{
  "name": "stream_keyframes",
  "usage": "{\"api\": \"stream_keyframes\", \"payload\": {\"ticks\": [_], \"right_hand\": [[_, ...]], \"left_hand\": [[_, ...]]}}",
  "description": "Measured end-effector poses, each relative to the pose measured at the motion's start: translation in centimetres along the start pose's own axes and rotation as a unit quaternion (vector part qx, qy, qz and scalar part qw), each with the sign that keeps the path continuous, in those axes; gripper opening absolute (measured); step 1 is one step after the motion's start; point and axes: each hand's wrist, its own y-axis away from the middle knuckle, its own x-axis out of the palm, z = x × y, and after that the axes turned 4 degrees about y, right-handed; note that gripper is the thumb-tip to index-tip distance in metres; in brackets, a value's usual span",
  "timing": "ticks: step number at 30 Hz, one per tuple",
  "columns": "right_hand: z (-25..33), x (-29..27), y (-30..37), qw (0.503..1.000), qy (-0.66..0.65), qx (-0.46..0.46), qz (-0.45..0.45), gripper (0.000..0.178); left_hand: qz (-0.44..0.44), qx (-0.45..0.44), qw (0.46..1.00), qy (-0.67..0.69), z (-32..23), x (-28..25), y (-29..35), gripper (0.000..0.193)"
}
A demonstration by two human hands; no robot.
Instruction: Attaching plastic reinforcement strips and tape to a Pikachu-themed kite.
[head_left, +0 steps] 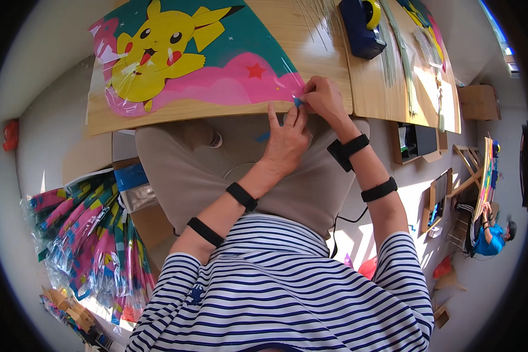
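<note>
A thin, shiny printed sheet (229, 82) with a yellow cartoon animal on pink and green lies on the wooden table in front of me. At its near right corner sits a small blue piece (297, 102), like a bit of tape or a tab. My right hand (325, 101) is closed there, thumb and fingers pinched at the corner beside the blue piece. My left hand (287, 141) reaches up to the sheet's near edge with its fingers apart, the fingertips touching or close to the corner. My right fingers partly hide that corner.
A dark blue tape dispenser (361, 32) with a yellow roll stands at the table's back right. Thin rods (387, 61) lie near it. Left of my legs hang several folded printed sheets in clear plastic (94, 234). At far right another person (490, 237) sits at a table.
</note>
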Motion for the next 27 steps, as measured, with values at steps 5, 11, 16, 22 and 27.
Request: {"api": "stream_keyframes", "payload": {"ticks": [5, 11, 16, 22, 27], "right_hand": [[0.5, 0.5, 1.6, 0.996, 0.032, -0.020, -0.085, 0.031], [1.0, 0.7, 0.9, 0.995, 0.079, 0.008, -0.056, 0.026], [0.9, -0.9, -1.2, 0.996, 0.047, 0.025, -0.072, 0.019], [1.2, -10.9, -6.6, 0.968, 0.102, 0.022, -0.228, 0.017], [1.0, -19.4, -10.7, 0.920, 0.184, -0.009, -0.344, 0.019]], "left_hand": [[-0.011, -0.033, 0.992, 0.121, 0.5, -1.3, 0.6, 0.021], [-0.049, -0.073, 0.991, 0.102, 7.0, -6.3, 2.3, 0.035], [-0.065, -0.257, 0.955, -0.135, 22.7, -11.3, 6.5, 0.046], [-0.021, -0.324, 0.927, -0.189, 27.4, -14.4, 9.5, 0.047], [0.006, -0.184, 0.977, -0.109, 17.7, -10.4, 4.4, 0.053]]}}
